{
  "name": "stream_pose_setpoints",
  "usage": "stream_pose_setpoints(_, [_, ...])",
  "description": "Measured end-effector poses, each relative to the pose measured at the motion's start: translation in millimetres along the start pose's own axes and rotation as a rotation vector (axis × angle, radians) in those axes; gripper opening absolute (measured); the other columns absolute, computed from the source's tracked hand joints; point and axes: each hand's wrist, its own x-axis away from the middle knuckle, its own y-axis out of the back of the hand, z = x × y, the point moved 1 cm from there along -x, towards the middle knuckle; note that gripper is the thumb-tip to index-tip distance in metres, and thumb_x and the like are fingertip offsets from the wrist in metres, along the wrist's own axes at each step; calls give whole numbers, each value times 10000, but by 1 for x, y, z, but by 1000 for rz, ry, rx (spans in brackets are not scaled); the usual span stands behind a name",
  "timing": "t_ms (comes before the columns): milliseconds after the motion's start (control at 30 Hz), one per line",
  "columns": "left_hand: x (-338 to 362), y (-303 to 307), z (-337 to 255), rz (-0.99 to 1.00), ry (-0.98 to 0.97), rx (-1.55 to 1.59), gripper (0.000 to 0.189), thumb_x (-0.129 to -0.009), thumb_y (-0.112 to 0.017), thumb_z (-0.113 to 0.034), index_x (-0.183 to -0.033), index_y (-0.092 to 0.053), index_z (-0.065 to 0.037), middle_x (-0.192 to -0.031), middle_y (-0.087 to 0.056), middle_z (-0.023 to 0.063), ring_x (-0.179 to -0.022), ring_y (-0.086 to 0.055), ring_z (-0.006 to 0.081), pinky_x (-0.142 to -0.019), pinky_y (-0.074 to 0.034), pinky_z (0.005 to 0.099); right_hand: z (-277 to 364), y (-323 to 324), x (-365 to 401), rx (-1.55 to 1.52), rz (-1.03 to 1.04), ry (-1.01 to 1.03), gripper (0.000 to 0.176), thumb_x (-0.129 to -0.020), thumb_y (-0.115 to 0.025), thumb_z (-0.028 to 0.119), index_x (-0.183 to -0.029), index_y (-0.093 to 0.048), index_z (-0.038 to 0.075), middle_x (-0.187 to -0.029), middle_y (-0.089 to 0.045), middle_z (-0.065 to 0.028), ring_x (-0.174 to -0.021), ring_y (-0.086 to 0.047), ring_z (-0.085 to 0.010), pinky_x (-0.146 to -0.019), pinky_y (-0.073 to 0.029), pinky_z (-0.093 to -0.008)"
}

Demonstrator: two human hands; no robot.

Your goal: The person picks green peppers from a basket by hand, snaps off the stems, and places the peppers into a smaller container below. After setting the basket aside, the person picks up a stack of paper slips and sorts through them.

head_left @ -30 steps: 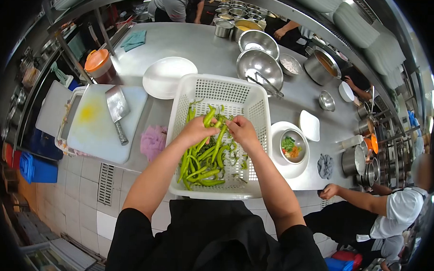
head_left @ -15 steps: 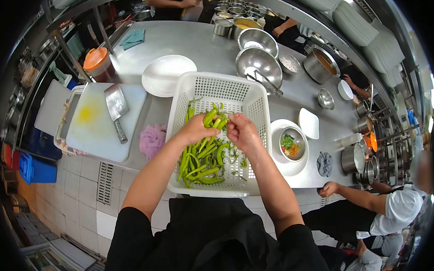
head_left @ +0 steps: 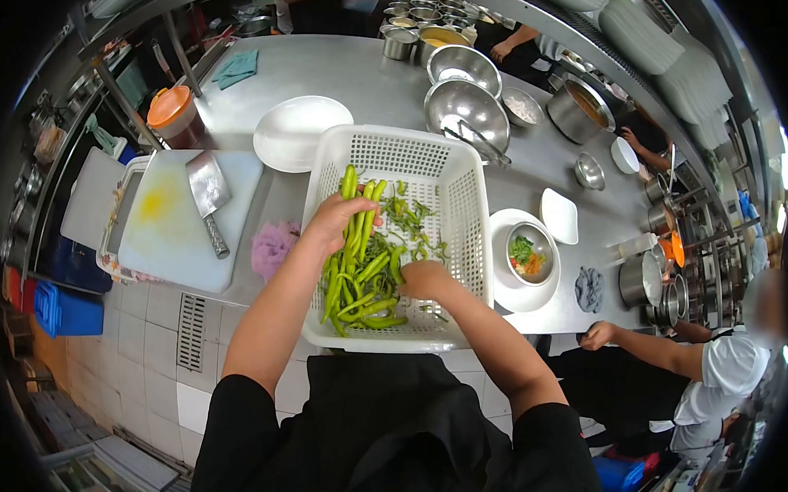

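The left hand (head_left: pixel 332 222) is closed around a bunch of long green peppers (head_left: pixel 358 201), held upright, likely to keep them lined up. The right hand (head_left: pixel 424 278) lies low among the loose ones, fingers curled (what they grasp cannot be told). All sit in the white basket (head_left: pixel 398 140) at the counter's near edge, within easy reach. A cleaver (head_left: pixel 205 187) rests on the cutting board (head_left: pixel 173 238) to the left.

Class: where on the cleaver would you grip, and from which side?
Grip the cleaver by its handle, from the cutting board's near edge: it lies flat, blade farther off, handle pointing back toward the person, whose left hand holds green chillies.
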Motion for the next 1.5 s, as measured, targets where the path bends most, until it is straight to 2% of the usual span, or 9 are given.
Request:
stream_pose_setpoints(133, [-10, 15, 12, 84, 68, 20, 161, -821, -609, -89, -954, -536, -35, -799, -600, 71, -615, -583, 155, -532, -473, 288, -31, 17, -1, -235, -301, -1, 369, -850, -608, 363, -950, -641, 9, -790, -671, -143, -757, -656, -306, -677, -518, -406])
stream_pose_setpoints(200, [-9, 12, 12, 89, 96, 38, 180, -812, -621, -81, -962, -530, -43, -802, -598, 67, -595, -576, 150, -518, -467, 282, -28, 41, 16, -978, -258, -100, 309, -821, -661, 277, -948, -618, -1, -783, -652, -118, -714, -645, -202, -580, -514, -342])
stream_pose_setpoints(433, [-7, -6, 21, 57, -5, -162, 450, -781, -734, -138, -1147, -496, -29, -909, -606, 57, -695, -580, 131, -622, -484, 259, 8, 62, 23, -1122, -451, -26, 238, -856, -644, 190, -967, -577, -10, -748, -610, -84, -667, -598, -146, -564, -474, -308])
stream_pose_setpoints(600, [-3, -15, 23, 33, -149, -237, 602, -784, -759, -188, -1263, -452, 11, -1140, -560, 82, -1051, -538, 168, -900, -442, 307, 36, 50, 20, -532, -937, 8, 189, -849, -614, 156, -908, -556, -14, -777, -608, -181, -733, -598, -354, -669, -465, -429])
stream_pose_setpoints(700, [-13, -8, 30, -19, -219, -256, 549, -781, -744, -151, -1233, -471, -4, -1099, -570, 72, -973, -564, 157, -813, -479, 295, 37, 50, 21, -600, -917, 56, 136, -829, -606, 129, -855, -552, 7, -826, -604, -197, -784, -583, -412, -680, -458, -481])
stream_pose_setpoints(1000, [3, -9, 6, 41, 86, 18, 307, -799, -697, -144, -1061, -552, -81, -908, -576, 44, -684, -556, 120, -521, -457, 237, 25, 62, 31, -340, -898, 423, 99, -852, -578, 124, -860, -593, 27, -836, -607, -178, -823, -603, -360, -703, -477, -465])
stream_pose_setpoints(1200, [-2, 2, 2, 60, -29, 124, 301, -818, -679, -163, -1063, -521, -86, -825, -597, 58, -630, -558, 113, -499, -465, 217, -7, 43, 18, 139, -581, -32, 153, -849, -546, 132, -957, -632, 65, -930, -601, -116, -904, -601, -309, -788, -500, -396])
stream_pose_setpoints(1400, [-1, 3, 0, 71, -57, 113, 295, -827, -663, -160, -1072, -517, -80, -812, -634, 64, -574, -546, 110, -499, -464, 220, 30, 12, -5, 229, -510, 326, 250, -821, -533, 100, -1060, -606, 99, -985, -587, -94, -959, -590, -285, -831, -490, -383])
stream_pose_setpoints(1500, [-1, 5, -2, 75, -76, 94, 305, -826, -664, -157, -1083, -523, -70, -821, -629, 59, -627, -562, 115, -522, -463, 231, 20, 13, -11, 190, -461, 143, 271, -803, -562, 100, -1072, -598, 106, -996, -616, -105, -970, -605, -282, -821, -497, -377])
